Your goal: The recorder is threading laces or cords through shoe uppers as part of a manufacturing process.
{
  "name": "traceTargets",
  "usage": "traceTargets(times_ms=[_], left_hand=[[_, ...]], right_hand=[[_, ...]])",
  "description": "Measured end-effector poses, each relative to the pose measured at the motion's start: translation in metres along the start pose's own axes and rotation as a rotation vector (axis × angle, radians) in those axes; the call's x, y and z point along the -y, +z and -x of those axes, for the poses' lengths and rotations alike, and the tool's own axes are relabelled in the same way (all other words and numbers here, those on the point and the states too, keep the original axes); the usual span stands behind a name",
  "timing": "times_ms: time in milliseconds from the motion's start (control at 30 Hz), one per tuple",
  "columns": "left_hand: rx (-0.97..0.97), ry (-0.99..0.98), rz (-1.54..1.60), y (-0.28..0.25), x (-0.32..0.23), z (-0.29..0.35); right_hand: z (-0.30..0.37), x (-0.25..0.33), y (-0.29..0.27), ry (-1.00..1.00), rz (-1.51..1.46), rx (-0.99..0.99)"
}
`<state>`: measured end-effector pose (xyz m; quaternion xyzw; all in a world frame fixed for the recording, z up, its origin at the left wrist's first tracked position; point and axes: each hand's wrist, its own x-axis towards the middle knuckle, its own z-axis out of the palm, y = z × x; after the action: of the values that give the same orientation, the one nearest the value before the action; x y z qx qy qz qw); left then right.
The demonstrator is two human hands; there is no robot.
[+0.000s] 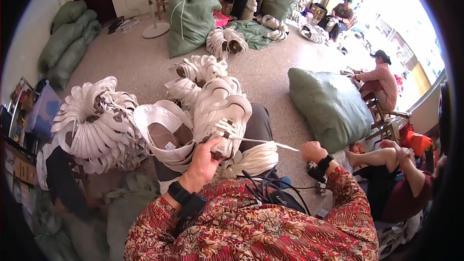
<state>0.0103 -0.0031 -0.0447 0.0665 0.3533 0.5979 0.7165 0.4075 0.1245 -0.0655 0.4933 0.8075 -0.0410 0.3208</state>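
Observation:
My left hand is closed on the lower end of a white shoe upper over my lap. A white shoelace runs from the upper's eyelets, stretched nearly straight out to the right. At its far end my right hand is a fist closed on the lace. Below the lace, a thick bundle of white laces lies across my lap. Just left of the held upper rests a string of white uppers, with its brown lining and a small white label facing up.
Stacked white uppers form a big coil at left. Green sacks stand ahead, at right and by the left wall. Several people sit around the room, one close on my right. Black cables lie at my waist.

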Motion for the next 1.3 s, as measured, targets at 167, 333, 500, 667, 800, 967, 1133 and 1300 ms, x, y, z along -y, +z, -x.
traceTargets(times_ms=[167, 333, 500, 667, 800, 967, 1133, 1300], left_hand=[[-0.056, 0.012, -0.045, 0.003, -0.002, 0.009], [-0.011, 0.009, -0.075, 0.006, -0.003, 0.010], [0.054, 0.039, -0.055, 0.008, -0.005, 0.014], [0.033, 0.053, -0.061, 0.007, -0.005, 0.015], [-0.003, 0.046, -0.026, 0.009, -0.006, 0.018], [0.067, 0.098, -0.385, 0.015, -0.007, 0.028], [0.065, -0.073, -0.694, 0.009, -0.017, 0.038], [0.056, -0.292, -0.455, 0.010, -0.014, 0.048]], right_hand=[[0.003, 0.093, -0.091, -0.494, -0.620, -0.746], [0.022, 0.168, -0.163, -0.815, -0.965, -0.890], [0.006, 0.164, -0.143, -0.666, -0.617, -0.941], [0.019, 0.154, -0.135, -0.759, -0.995, -0.531], [0.027, 0.125, -0.126, -0.680, -0.996, -0.152], [0.027, 0.141, -0.137, -0.776, -1.458, 0.044], [0.028, 0.146, -0.164, -0.854, -1.645, 0.067], [0.027, 0.149, -0.169, -0.860, -1.741, 0.118]])
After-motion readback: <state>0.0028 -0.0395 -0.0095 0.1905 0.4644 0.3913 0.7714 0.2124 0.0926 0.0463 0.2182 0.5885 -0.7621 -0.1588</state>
